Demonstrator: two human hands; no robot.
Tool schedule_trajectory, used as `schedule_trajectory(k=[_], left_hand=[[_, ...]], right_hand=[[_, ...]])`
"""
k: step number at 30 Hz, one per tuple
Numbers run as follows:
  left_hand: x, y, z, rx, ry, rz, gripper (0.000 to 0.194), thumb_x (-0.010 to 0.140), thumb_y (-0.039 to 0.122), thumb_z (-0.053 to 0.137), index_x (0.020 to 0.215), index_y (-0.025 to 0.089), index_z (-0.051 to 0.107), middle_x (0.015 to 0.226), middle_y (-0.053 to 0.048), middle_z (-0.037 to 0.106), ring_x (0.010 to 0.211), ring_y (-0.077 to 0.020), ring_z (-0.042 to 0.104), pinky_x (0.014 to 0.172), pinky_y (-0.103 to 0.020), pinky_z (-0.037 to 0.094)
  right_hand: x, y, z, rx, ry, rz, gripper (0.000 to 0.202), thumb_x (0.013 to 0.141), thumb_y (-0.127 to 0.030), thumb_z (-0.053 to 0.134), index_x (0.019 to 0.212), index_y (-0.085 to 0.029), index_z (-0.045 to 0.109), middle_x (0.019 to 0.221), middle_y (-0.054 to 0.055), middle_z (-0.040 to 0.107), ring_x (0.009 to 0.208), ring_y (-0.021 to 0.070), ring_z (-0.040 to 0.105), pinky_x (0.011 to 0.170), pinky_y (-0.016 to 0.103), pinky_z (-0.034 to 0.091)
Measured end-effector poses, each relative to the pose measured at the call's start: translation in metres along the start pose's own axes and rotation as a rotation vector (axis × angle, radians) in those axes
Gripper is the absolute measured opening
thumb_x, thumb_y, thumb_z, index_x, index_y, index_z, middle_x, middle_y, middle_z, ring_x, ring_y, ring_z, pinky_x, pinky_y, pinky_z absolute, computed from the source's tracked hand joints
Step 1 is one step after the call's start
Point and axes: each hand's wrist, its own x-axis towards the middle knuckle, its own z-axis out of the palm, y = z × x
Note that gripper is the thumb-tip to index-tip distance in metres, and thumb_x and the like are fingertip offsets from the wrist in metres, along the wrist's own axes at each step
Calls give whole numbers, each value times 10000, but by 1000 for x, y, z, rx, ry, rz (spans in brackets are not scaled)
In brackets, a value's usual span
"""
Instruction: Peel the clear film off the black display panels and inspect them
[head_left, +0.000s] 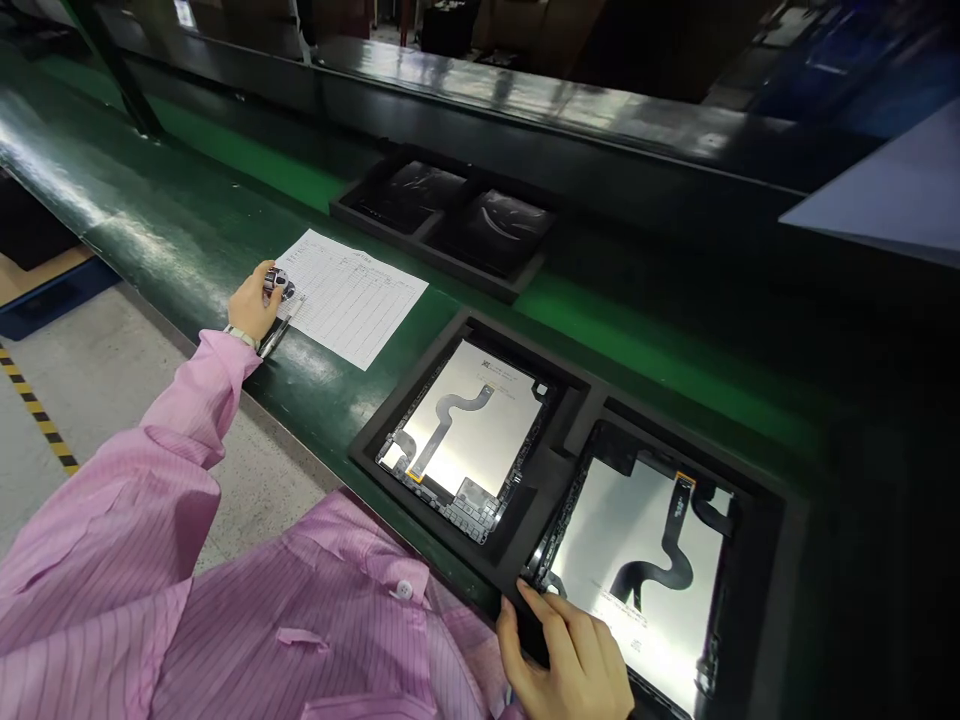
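Your green workbench (176,205) runs across the view, and your pink striped garment (322,630) fills the space below it; a black foam tray (525,545) lies on the bench in front of you, a panel in each of its two compartments; farther back sits a second black tray (421,240) with two dark, glossy panels in it; in the nearer tray, the right panel (630,510) lies silver side up with a dark, winding ribbon cable (673,550) across it, and the left panel (506,430) lies the same side up with its own cable; left of that tray, a printed sheet (360,300) with ruled lines rests on the bench; your right hand (574,655) is at the near left corner of the right panel, fingers bent, and whether they grip the panel or only rest there cannot be told; your left hand (255,300) has its fingers closed around a small silver-and-black object (278,283) at the sheet's left edge; a pen (277,335) lies just beside that hand, near the sheet's lower left corner
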Motion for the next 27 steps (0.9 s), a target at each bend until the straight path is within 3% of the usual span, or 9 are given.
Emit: schedule_trajectory(k=[4,8,13,17,20,23,25,27], left_hand=[[4,5,-13,-6,37,31,823,908,386,564,1639,151,268,1097,-130,727,923,-254,666,919,-370,524],[2,33,-40,20,215,149,838,917,535,530,1608,105,329,1143,-169,714,1053,-298,643,977,-391,508],[-24,90,-61,48,268,323,806,954,618,478,1557,88,413,1207,-197,709,1068,-306,646,959,-397,519],[-51,122,-42,8,177,376,714,954,609,511,1495,143,521,1206,-164,726,1053,-298,664,958,-408,521],[-64,132,-14,-78,-8,253,634,939,547,570,1437,156,587,1164,-142,742,1023,-287,681,984,-415,527],[-69,135,7,-101,-154,138,623,944,479,562,1428,87,590,1197,-199,721,1096,-339,674,1033,-478,514],[-71,137,11,-100,-169,117,673,940,444,557,1466,25,535,1244,-256,682,1173,-390,641,1069,-533,488],[-77,144,8,-101,-107,136,750,924,441,586,1530,22,448,1347,-278,615,1288,-419,566,1136,-565,433]], right_hand=[[-2,1,1,-23,-11,-7,126,897,-209,723,997,-140,691,816,64,667,732,177,592,683,317,473],[-3,3,4,-21,35,-37,117,914,-227,704,984,-134,699,820,66,667,716,169,585,671,310,465],[-4,4,4,-8,20,-15,111,912,-217,710,986,-135,700,828,64,664,734,171,582,681,308,465],[-4,1,0,49,-30,50,142,954,-266,658,1014,-142,694,852,68,663,768,179,582,715,317,476],[3,-4,-7,138,-46,139,166,994,-289,598,1044,-152,677,869,64,666,818,182,598,744,314,491],[23,-10,-15,199,-23,292,131,1006,-245,568,1069,-173,657,915,59,687,887,186,620,794,317,507],[43,-13,-15,200,-36,378,159,1015,-255,545,1122,-188,643,979,67,707,944,203,633,833,337,515],[68,-14,-8,169,-102,427,235,1021,-300,524,1200,-183,622,1059,93,716,996,236,636,863,372,518]])
